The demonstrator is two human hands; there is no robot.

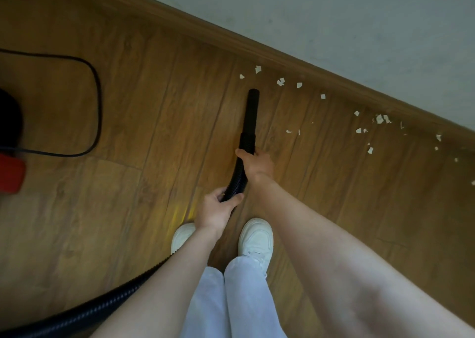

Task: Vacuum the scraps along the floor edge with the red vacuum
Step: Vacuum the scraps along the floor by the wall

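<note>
Up front, the right hand (pixel 257 164) is wrapped around the ribbed black hose (pixel 237 175) just behind the cuff where the smooth nozzle (pixel 252 111) begins, fingers curled over it and the wrist bent down toward the floor. Close behind, the left hand (pixel 218 206) cups the same hose from below, thumb over the top, so both hands are closed on it and both forearms reach down and forward from the body. That hose looks light and bendy, likely to sag or twist between grips, while the nozzle seems stiff; holding near the cuff is probably the best place to steer the tip, with the rear hand feeding slack. Its open end points toward the baseboard (pixel 295 62) and sits near the first paper scraps (pixel 280 82), not yet over them. Those scraps lie strewn along the floor edge, trailing off to the right; they look thin and featherlight, so they should lift easily but may skitter if knocked. Behind the hands the hose runs past the white shoes (pixel 255 237) toward the lower left corner of the floor. At the left edge sits the red vacuum (pixel 10 173), only partly in view, with its power cord (pixel 96 93) looped beside it.
</note>
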